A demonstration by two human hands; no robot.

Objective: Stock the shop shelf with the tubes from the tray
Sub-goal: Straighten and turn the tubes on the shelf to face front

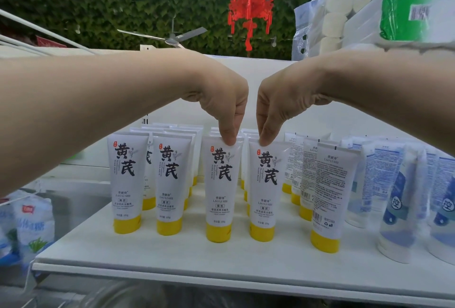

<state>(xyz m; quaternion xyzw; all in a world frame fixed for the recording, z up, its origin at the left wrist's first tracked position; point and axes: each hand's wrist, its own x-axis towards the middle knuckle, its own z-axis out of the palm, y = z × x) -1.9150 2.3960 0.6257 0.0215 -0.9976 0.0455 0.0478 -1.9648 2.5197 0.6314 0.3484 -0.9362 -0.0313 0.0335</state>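
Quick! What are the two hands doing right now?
Left hand: pinching the top of the third front tube from the left.
Right hand: pinching the top of the fourth front tube.

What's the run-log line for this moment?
left hand: pinches top of third front tube | right hand: pinches top of fourth front tube | both upright on shelf

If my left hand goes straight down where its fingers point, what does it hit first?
The left hand points down onto the third front-row tube, whose top edge it pinches; going on would likely just press that tube onto the shelf.
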